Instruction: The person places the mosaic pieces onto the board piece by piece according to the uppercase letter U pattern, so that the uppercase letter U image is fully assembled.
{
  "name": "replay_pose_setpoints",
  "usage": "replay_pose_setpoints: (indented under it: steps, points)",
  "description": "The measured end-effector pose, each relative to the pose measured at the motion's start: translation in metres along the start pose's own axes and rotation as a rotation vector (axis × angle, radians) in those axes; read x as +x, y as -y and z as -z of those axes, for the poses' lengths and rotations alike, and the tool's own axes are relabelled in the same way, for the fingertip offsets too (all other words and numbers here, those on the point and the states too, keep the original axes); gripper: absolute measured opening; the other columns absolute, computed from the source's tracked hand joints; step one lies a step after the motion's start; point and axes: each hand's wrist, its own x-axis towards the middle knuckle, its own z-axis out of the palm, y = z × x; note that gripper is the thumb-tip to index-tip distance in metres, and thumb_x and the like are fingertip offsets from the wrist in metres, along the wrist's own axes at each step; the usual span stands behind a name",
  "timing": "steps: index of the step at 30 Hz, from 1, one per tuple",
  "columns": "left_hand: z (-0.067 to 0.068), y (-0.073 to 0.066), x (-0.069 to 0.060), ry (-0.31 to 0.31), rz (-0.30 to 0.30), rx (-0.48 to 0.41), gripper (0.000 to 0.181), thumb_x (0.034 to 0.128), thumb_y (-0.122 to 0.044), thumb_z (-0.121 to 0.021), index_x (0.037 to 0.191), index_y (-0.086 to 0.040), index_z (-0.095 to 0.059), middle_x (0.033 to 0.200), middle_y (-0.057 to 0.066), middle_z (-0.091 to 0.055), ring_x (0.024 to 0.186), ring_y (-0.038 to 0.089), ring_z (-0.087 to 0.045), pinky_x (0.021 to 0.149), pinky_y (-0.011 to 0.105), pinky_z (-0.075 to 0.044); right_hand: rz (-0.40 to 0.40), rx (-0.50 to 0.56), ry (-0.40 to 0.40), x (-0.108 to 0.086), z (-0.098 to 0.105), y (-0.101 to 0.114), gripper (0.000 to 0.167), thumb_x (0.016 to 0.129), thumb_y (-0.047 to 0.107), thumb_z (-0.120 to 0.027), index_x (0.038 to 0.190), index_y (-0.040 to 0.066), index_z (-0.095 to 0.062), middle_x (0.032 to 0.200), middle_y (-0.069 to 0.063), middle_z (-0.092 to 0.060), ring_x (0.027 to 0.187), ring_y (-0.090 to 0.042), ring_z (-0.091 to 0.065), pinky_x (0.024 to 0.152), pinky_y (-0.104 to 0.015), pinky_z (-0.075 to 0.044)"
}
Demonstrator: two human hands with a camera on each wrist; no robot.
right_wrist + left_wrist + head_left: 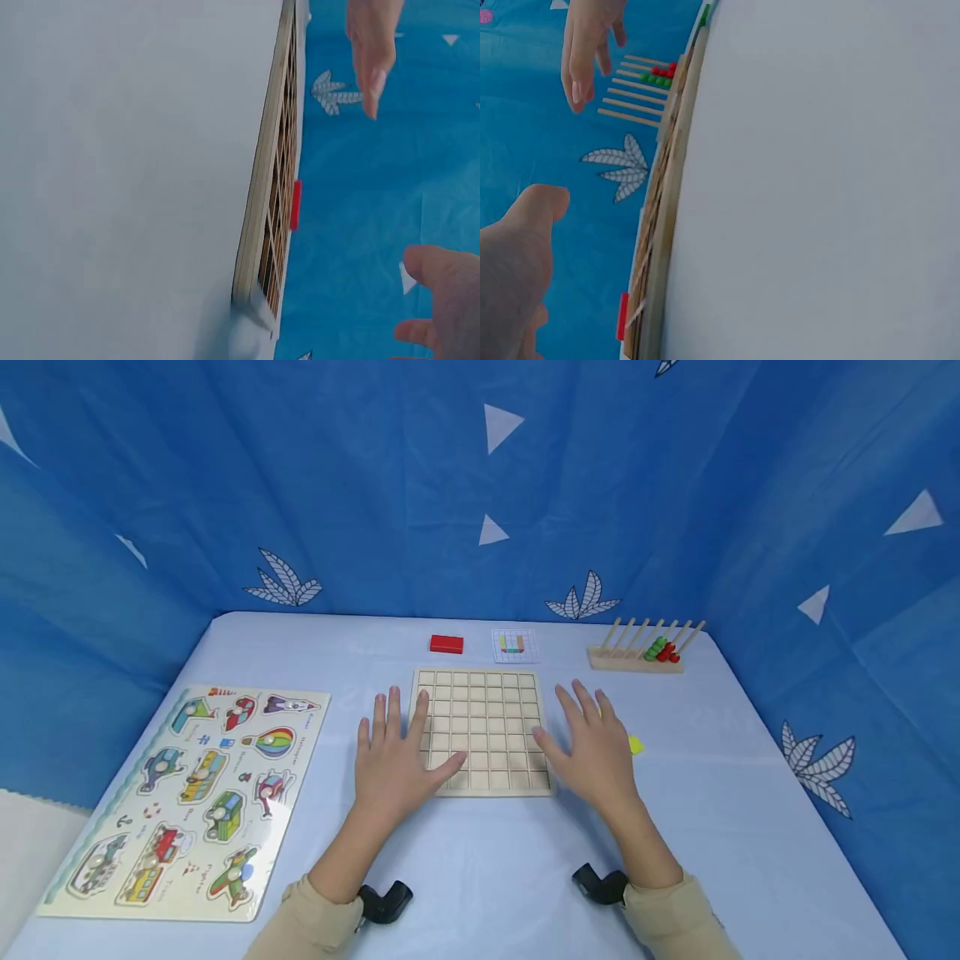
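A square wooden grid board (491,792) lies flat on the table, its cells open. My left hand (393,768) is held over its left side, fingers straight and spread, thumb across the lower left cells. On the other side my right hand (597,760) hovers by the right edge, fingers spread and thumb toward the grid. Both wrist views show the hands raised above the board, holding nothing. Partly hidden by the right hand is a yellow-green piece (636,744). Behind the grid are a red block (447,644) and a pattern card (516,647).
A vehicle picture puzzle board (272,835) with knobbed pieces covers the table's left side. At the back right stands a wooden peg rack (637,665) with green and red beads (656,648). Blue cloth (420,485) hangs behind and along the sides of the white table (495,877).
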Motion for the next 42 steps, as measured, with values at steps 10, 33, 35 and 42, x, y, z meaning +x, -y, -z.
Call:
replay_pose_setpoints:
  steps: [10, 33, 35, 42]
  points:
    - [-0.013, 0.011, -0.004, 0.064, 0.004, -0.097, 0.124, 0.0741, -0.081, -0.06, 0.157, 0.001, -0.019, 0.164, 0.025, -0.017, 0.154, 0.041, -0.01, 0.123, 0.058, -0.015, -0.082, 0.121, -0.02, 0.016, 0.004, -0.046, 0.056, 0.096, 0.029, -0.061, 0.145, 0.006, -0.049, 0.153, -0.02, -0.042, 0.139, -0.047, -0.037, 0.105, -0.071, -0.034]
    - [-0.036, 0.028, -0.008, 0.157, -0.062, -0.146, 0.145, 0.0603, -0.085, -0.068, 0.158, 0.003, -0.006, 0.167, 0.019, -0.006, 0.156, 0.033, -0.002, 0.125, 0.054, -0.011, -0.246, 0.128, 0.221, 0.036, -0.009, -0.098, 0.039, 0.097, 0.027, -0.062, 0.127, 0.002, -0.064, 0.134, -0.025, -0.054, 0.123, -0.046, -0.043, 0.098, -0.062, -0.045]
    - [-0.037, 0.028, -0.008, 0.156, -0.061, -0.149, 0.145, 0.0606, -0.085, -0.068, 0.158, 0.002, -0.006, 0.167, 0.018, -0.005, 0.156, 0.033, -0.002, 0.125, 0.054, -0.01, -0.253, 0.138, 0.219, 0.037, -0.01, -0.099, 0.038, 0.097, 0.027, -0.063, 0.125, 0.002, -0.066, 0.132, -0.025, -0.055, 0.122, -0.045, -0.043, 0.098, -0.061, -0.045]
    - [-0.039, 0.03, -0.009, 0.151, -0.059, -0.151, 0.144, 0.0613, -0.086, -0.067, 0.158, 0.001, -0.005, 0.168, 0.017, -0.004, 0.156, 0.032, -0.001, 0.125, 0.053, -0.009, -0.244, 0.205, 0.192, 0.038, -0.011, -0.102, 0.031, 0.095, 0.023, -0.066, 0.119, 0.003, -0.067, 0.129, -0.023, -0.057, 0.121, -0.044, -0.042, 0.097, -0.059, -0.045]
